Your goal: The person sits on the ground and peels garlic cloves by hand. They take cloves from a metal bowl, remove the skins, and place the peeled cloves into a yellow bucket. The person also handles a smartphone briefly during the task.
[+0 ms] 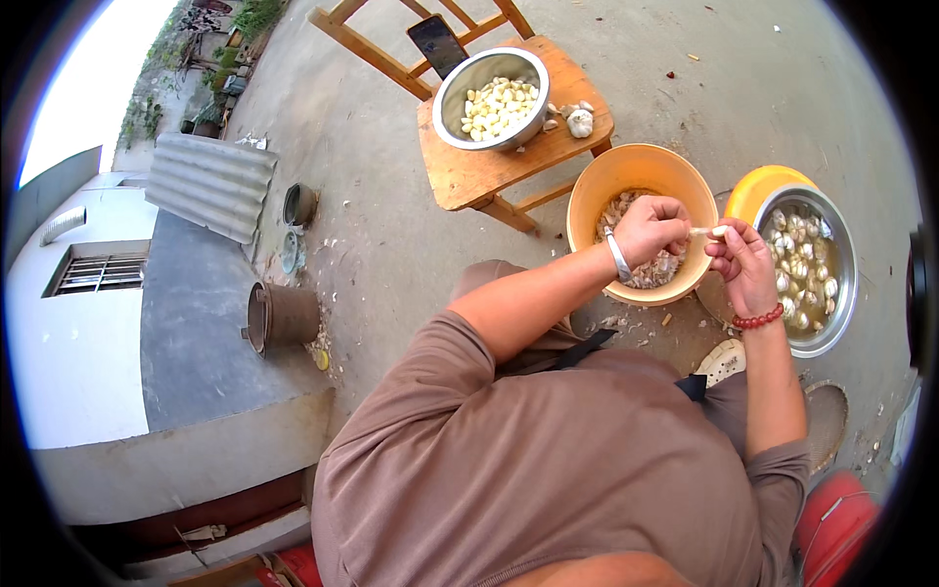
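My right hand (742, 257) holds a pale garlic clove (719, 231) between thumb and fingers. My left hand (651, 229) pinches a strip of garlic skin (698, 231) that reaches to the clove. Both hands are over an orange plastic bucket (587, 213) with loose garlic skins (653, 275) inside. Peeled cloves (499, 110) lie in a metal bowl (539, 128) on a wooden chair (469, 176), beside a garlic bulb (579, 123). Garlic in liquid (803, 264) lies in a metal basin (843, 315) to the right.
A phone (437, 45) leans against the chair's back. A yellow basin (763, 187) shows behind the metal basin. A brown bucket (290, 315) lies on its side at the left. Near my feet are a beige clog (722, 361) and a round woven tray (827, 418).
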The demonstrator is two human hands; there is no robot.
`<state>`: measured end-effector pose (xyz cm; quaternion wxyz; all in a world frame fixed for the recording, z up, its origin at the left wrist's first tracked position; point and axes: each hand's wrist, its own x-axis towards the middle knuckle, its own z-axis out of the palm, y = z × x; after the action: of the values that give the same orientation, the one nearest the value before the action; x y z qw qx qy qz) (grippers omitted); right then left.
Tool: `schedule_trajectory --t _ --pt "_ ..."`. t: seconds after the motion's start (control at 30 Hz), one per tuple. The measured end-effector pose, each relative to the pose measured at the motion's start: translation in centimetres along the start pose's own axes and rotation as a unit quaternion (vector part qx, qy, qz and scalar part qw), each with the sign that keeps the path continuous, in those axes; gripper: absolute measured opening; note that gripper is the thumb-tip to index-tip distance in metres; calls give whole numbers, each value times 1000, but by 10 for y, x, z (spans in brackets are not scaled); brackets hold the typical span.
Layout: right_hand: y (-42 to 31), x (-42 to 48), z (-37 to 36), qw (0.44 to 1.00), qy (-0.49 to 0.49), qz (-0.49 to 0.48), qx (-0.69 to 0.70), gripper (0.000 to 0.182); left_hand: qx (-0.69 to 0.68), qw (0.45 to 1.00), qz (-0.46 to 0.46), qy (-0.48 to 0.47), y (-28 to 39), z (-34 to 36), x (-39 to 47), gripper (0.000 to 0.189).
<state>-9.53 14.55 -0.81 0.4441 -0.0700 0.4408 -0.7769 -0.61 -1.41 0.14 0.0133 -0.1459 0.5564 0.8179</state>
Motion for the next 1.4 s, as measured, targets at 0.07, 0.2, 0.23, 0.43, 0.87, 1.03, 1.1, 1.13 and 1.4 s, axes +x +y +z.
schedule_trajectory --t 0.07,0.2,0.23,0.43,0.87,1.03,1.1,1.13,1.4 --pt "-2 0 -1 1000 -10 -11 12 15 -9 1000 20 14 -1 -1 2 5" --pt "-7 -4 -1 1000 -18 -10 17 18 -32 996 29 78 6 3 3 11" --pt "-7 -3 1 1000 -20 -9 15 19 5 996 37 85 5 2 4 17" --pt "-4 -6 1 1000 2 -19 -1 19 94 988 80 93 4 16 2 13" --pt "8 -3 1 998 17 -14 -61 17 243 960 135 33 -2 15 -1 14" --pt "7 -5 5 989 2 -74 -132 17 158 984 78 34 4 18 -3 17" --pt "6 -5 6 985 2 -78 -156 17 140 987 67 29 5 18 -4 18" --pt "5 -6 6 983 4 -77 -166 17 137 988 62 27 5 17 -4 18" --pt "3 -7 8 975 7 -80 -208 16 80 996 -3 29 3 13 -3 16"
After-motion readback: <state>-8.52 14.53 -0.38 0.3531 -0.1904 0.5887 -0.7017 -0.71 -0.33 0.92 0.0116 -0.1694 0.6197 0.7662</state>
